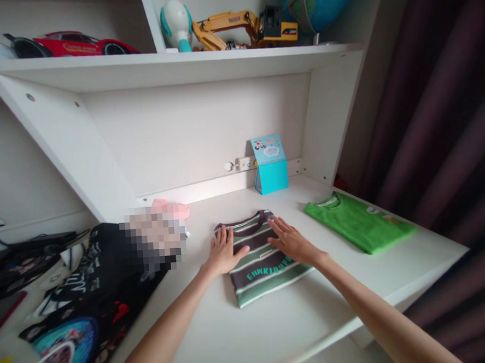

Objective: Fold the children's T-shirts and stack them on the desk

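Laid left hand (224, 254) and right hand (292, 243) flat on folded striped shirt (264, 270), spread fingers wide, gripped nothing, near green shirt (360, 223) on surface (218, 325).

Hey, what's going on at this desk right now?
A person rests the left hand and the right hand flat, fingers open, on a folded striped shirt in the middle of the white desk. A folded green shirt lies apart to its right. A black printed garment lies spread out on the left.
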{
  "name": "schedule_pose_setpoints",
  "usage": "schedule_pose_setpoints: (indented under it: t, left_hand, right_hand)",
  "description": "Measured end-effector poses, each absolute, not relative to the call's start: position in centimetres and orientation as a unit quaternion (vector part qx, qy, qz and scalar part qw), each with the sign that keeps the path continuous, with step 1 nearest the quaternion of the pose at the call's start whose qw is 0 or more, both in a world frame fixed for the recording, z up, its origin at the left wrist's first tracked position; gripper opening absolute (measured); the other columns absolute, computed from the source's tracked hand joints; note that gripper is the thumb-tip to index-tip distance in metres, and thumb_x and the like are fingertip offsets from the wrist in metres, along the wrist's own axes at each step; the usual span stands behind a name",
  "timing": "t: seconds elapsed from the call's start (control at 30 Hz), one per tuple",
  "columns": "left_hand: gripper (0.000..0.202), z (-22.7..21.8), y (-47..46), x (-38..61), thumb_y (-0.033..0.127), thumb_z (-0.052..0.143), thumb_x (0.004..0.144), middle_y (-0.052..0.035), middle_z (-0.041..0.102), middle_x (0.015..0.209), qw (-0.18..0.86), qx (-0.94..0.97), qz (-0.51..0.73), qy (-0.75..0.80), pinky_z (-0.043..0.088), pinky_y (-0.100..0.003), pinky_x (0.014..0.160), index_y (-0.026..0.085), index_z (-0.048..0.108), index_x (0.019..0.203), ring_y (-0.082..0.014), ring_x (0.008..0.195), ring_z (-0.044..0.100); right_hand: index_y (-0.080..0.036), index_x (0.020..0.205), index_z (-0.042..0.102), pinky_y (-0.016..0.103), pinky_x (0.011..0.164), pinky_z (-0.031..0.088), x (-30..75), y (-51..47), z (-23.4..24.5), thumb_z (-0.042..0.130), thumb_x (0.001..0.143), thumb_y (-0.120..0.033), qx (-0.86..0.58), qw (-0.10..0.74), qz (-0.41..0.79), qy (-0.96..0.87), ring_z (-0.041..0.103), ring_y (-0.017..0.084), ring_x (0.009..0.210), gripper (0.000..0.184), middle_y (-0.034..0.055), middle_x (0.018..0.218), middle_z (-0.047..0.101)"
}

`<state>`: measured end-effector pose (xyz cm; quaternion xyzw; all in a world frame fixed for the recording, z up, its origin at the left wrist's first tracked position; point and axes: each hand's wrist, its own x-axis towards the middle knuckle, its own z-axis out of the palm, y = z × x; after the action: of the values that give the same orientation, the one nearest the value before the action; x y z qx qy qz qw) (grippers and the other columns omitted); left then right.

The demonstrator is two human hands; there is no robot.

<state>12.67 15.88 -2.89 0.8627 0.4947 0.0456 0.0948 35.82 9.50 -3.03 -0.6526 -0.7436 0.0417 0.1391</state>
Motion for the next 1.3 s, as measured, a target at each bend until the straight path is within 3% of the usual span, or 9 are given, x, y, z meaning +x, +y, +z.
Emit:
schedule_pose_setpoints:
  t: [0.17,0.4,0.53,0.7,0.8,0.9,1.1,1.17,1.3]
  left_hand:
    - [0.09,-4.2,16.6,12.6,0.071,0.025,0.079,-0.02,0.001,0.148,0.091,0.865,0.08,0.487,0.013,-0.051,0.105,0.009,0.011,0.142,-0.0304,0.136,0.0]
    - [0.083,-3.2,15.8,12.5,0.063,0.027,0.083,-0.0224,0.005,0.147,0.105,0.848,0.066,0.515,0.016,-0.053,0.103,0.007,0.013,0.142,-0.0317,0.136,0.004]
    - [0.071,-2.0,13.1,10.9,0.054,0.035,0.085,-0.0258,0.028,0.14,0.09,0.844,0.049,0.526,0.026,-0.048,0.101,0.004,0.03,0.135,-0.0337,0.132,0.023]
    - [0.044,-1.4,9.9,10.2,0.034,0.043,0.085,-0.0145,0.055,0.12,0.077,0.854,0.116,0.501,0.039,-0.037,0.094,0.013,0.049,0.124,-0.0262,0.116,0.046]
    - [0.044,-1.7,9.8,11.0,0.023,0.049,0.081,-0.0137,0.055,0.119,0.14,0.829,0.168,0.515,0.04,-0.034,0.093,0.012,0.049,0.123,-0.0236,0.112,0.05]
    - [0.047,-1.9,10.3,11.6,0.02,0.055,0.078,-0.0124,0.054,0.122,0.286,0.765,0.238,0.525,0.044,-0.032,0.091,0.012,0.047,0.124,-0.0205,0.106,0.055]
    - [0.056,-1.8,9.7,13.0,0.015,0.054,0.08,-0.0103,0.056,0.121,0.528,0.628,0.299,0.487,0.05,-0.031,0.083,0.017,0.036,0.132,-0.0188,0.102,0.059]
    - [0.066,-1.7,9.2,14.4,0.013,0.059,0.075,-0.01,0.054,0.123,0.52,0.646,0.285,0.48,0.05,-0.031,0.083,0.018,0.032,0.135,-0.0194,0.1,0.059]
    - [0.083,-1.2,8.8,19.0,0.014,0.067,0.064,-0.0097,0.041,0.134,0.39,0.744,0.302,0.451,0.047,-0.036,0.089,0.022,0.029,0.138,-0.0233,0.107,0.053]
  right_hand:
    - [-0.016,0.144,0.008,0.048,0.106,0.016,35.4,13.1,-3.9,0.018,0.088,-0.06,-0.642,0.069,0.123,-0.754,0.004,0.023,0.137,0.072,0.0073,0.15,0.006]
    - [-0.017,0.144,0.009,0.047,0.106,0.016,36.0,12.6,-3.8,0.018,0.088,-0.059,-0.639,0.068,0.126,-0.756,0.004,0.022,0.137,0.071,0.0069,0.15,0.006]
    - [-0.013,0.14,0.026,0.042,0.101,0.028,37.0,10.4,-2.8,0.03,0.09,-0.048,-0.692,0.065,0.103,-0.711,0.023,0.025,0.133,0.061,0.0129,0.145,0.026]
    - [-0.011,0.114,0.053,0.036,0.085,0.04,36.9,8.4,-2.3,0.041,0.086,-0.034,-0.752,0.084,0.071,-0.649,0.051,0.028,0.109,0.038,0.018,0.116,0.057]
    - [-0.011,0.103,0.058,0.031,0.075,0.042,36.9,9.1,-2.2,0.048,0.081,-0.032,-0.767,0.09,0.082,-0.63,0.059,0.026,0.095,0.032,0.0172,0.104,0.062]
    - [-0.012,0.099,0.06,0.026,0.069,0.042,37.6,10.1,-2.2,0.055,0.075,-0.035,-0.764,0.103,0.101,-0.629,0.06,0.023,0.089,0.033,0.0133,0.096,0.065]
    - [-0.017,0.097,0.06,0.023,0.064,0.038,39.4,9.8,-1.5,0.052,0.075,-0.024,-0.758,0.132,0.095,-0.632,0.06,0.019,0.083,0.025,0.0076,0.091,0.066]
    - [-0.017,0.102,0.057,0.024,0.065,0.038,39.9,9.3,-1.1,0.049,0.076,-0.021,-0.761,0.137,0.08,-0.629,0.06,0.02,0.085,0.028,0.0082,0.092,0.066]
    - [-0.02,0.11,0.053,0.028,0.066,0.039,42.6,7.8,0.3,0.043,0.08,-0.021,-0.779,0.144,0.046,-0.608,0.061,0.024,0.087,0.032,0.0103,0.095,0.065]
